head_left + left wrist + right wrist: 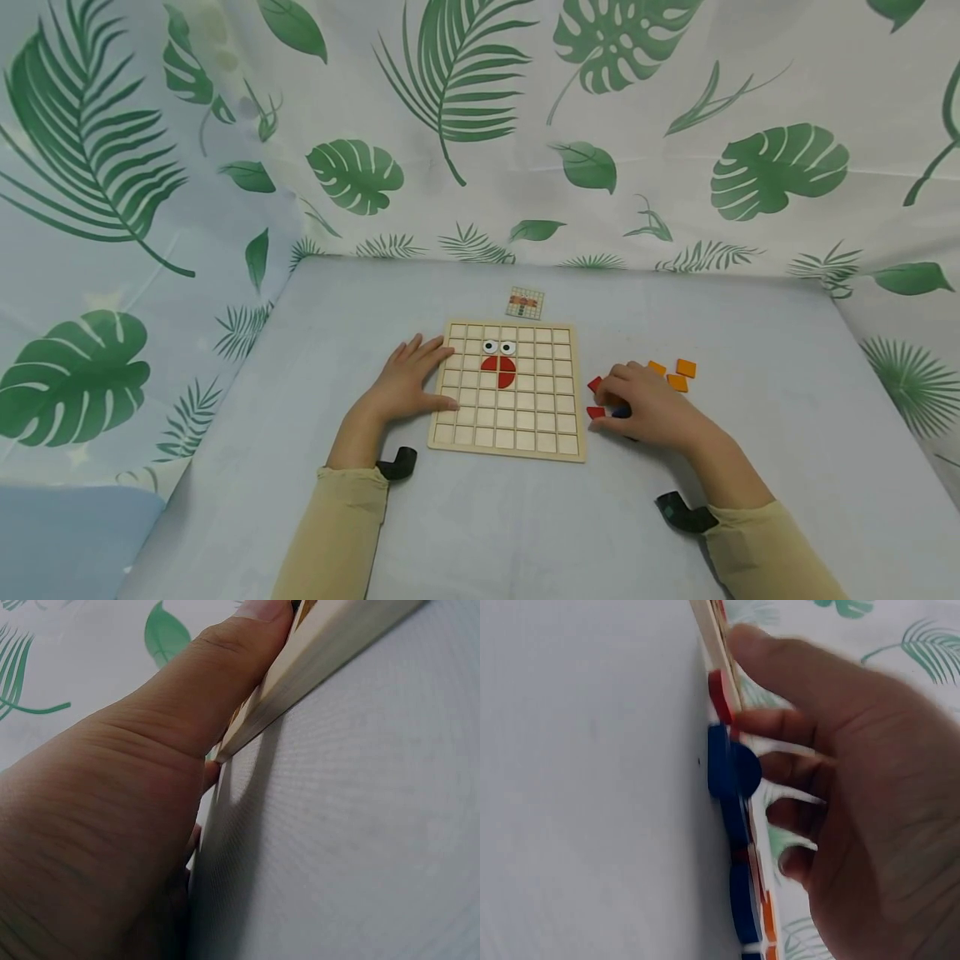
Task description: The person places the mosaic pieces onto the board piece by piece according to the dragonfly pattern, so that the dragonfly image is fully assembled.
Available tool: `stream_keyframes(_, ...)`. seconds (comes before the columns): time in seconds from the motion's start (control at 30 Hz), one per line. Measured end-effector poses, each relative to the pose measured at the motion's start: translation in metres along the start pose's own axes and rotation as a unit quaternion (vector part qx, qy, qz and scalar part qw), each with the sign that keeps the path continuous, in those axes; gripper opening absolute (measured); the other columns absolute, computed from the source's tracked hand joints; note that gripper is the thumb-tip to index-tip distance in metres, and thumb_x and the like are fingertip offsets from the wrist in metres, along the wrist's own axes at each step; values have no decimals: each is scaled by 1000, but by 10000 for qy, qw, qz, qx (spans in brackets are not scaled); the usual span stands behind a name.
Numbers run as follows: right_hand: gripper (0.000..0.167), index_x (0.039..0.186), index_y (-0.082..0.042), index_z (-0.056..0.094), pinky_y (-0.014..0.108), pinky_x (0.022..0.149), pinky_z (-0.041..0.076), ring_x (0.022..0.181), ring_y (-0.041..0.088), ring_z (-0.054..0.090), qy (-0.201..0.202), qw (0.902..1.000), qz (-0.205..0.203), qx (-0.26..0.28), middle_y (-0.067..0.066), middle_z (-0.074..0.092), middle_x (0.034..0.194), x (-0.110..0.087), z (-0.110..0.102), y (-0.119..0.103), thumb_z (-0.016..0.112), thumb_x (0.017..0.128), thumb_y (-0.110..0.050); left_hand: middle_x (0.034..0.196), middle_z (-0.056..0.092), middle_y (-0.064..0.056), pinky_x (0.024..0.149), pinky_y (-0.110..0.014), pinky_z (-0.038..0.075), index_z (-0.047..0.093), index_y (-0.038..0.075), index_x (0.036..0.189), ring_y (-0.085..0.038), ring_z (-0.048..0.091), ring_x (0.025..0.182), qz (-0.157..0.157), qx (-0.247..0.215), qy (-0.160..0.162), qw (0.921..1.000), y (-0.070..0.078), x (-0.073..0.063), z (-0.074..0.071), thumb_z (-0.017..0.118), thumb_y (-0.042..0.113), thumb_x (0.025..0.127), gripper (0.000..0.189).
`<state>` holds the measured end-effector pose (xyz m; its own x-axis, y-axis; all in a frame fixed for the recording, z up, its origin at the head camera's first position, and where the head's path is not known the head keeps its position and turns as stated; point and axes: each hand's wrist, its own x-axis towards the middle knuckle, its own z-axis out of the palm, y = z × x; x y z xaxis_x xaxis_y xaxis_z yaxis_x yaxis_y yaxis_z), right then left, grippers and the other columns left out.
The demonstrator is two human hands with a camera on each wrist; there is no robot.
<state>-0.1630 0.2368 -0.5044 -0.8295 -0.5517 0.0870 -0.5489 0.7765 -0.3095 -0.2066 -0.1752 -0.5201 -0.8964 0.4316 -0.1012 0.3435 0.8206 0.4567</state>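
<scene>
A wooden grid board point(480, 433) lies flat, with two eye pieces point(498, 347) and several red quarter-round pieces point(507, 380) in its upper cells. My left hand point(405, 383) rests at the board's left edge, thumb and fingertips spread on the rim. Right of the board, my right hand point(651, 404) reaches down over loose pieces with bent fingers, thumb apart from them. In the right wrist view the index fingertip is beside a red piece point(720, 696), and a round-edged blue piece point(746, 771) is by the middle finger; whether they touch cannot be told. Nothing shows pinched.
Several orange square pieces point(686, 367) lie beyond the right hand. More blue pieces point(744, 900) sit in a row under it, mostly hidden in the head view. A small pattern card point(525, 303) lies behind the board. Leaf-printed cloth point(480, 208) rises behind the table.
</scene>
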Motion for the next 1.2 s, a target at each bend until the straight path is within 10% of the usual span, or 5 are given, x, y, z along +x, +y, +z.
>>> stream_keyframes(1.2, 22, 99, -17, 66, 30, 73, 51, 86, 16, 55, 124, 9984, 323, 453, -3, 60, 93, 19, -20, -16, 79, 84, -24, 165, 23, 1, 126, -52, 4, 36, 27, 154, -30, 5, 156, 18, 28, 9, 10000, -1, 1, 1, 72, 69, 74, 97)
